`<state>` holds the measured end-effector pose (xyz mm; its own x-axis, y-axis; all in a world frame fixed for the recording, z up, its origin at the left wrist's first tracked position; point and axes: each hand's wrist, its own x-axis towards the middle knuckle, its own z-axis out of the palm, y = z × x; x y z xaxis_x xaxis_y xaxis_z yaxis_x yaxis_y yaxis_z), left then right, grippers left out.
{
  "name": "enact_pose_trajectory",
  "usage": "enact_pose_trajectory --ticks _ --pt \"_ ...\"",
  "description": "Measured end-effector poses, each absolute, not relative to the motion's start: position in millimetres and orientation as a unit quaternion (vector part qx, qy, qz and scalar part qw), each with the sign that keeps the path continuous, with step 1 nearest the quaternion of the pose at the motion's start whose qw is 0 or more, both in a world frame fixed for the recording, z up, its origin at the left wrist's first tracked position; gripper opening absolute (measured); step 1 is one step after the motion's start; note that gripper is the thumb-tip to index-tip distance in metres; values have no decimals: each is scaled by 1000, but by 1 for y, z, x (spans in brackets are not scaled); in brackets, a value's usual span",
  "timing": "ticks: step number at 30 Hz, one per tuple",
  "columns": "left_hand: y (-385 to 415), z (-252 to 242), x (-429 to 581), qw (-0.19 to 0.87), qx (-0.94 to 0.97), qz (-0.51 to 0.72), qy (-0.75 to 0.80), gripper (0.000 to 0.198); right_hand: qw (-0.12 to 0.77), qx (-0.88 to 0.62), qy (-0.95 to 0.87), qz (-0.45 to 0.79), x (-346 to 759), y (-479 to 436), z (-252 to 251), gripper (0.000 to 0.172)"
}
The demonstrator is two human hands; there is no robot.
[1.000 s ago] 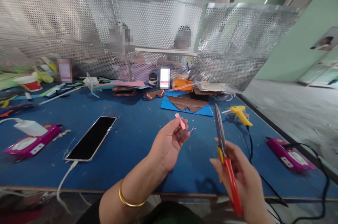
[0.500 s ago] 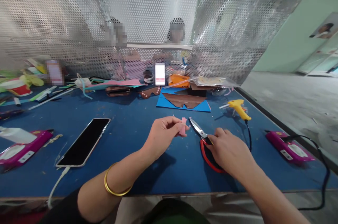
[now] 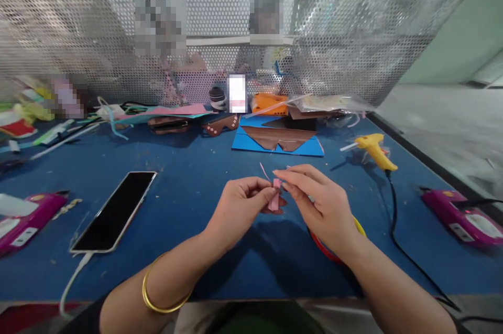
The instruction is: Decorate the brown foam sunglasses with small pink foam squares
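Pinched between the thumb and fingers of my left hand (image 3: pixel 248 198) is a small pink strip (image 3: pixel 275 196). A thin pink sliver (image 3: pixel 264 170) sticks up beside those fingers. My right hand (image 3: pixel 323 203) is at the strip's upper end, its thumb and index finger stretched out and apart, with nothing visible held between them. Under my right hand lie the scissors, mostly hidden, with a red handle (image 3: pixel 325 248) showing on the blue table (image 3: pixel 176 229). Brown cut paper (image 3: pixel 281 137) rests on a blue sheet (image 3: pixel 239 141) behind my hands.
A yellow glue gun (image 3: pixel 373 149) and a magenta device (image 3: pixel 458 216) are at the right. At the left lie a phone (image 3: pixel 116 211) with a cable and another magenta device (image 3: pixel 35 218). Two people sit behind the perforated screen (image 3: pixel 220 9).
My right hand has left the scissors and moved up and left to the pink strip. My left hand still holds the strip. The view has tilted down and shifted slightly.
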<state>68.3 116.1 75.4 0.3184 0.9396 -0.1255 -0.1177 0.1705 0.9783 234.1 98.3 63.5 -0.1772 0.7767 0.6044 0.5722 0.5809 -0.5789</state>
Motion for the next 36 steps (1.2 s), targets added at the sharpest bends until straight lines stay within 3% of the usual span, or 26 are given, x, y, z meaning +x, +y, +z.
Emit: enact_pose_trajectory --ticks 15,20,28,34,36 --pt "117 76 69 643 482 399 441 17 442 -462 -767 56 235 96 61 25" --pt "116 78 70 625 492 410 446 20 473 -501 -712 130 234 97 64 21" --pt "115 78 69 601 536 402 436 15 473 -525 -569 421 229 99 66 17" --pt "115 76 70 636 517 391 419 26 501 -543 -541 402 228 100 66 20" --pt "116 74 70 640 518 383 419 21 507 -548 -546 382 228 100 66 18"
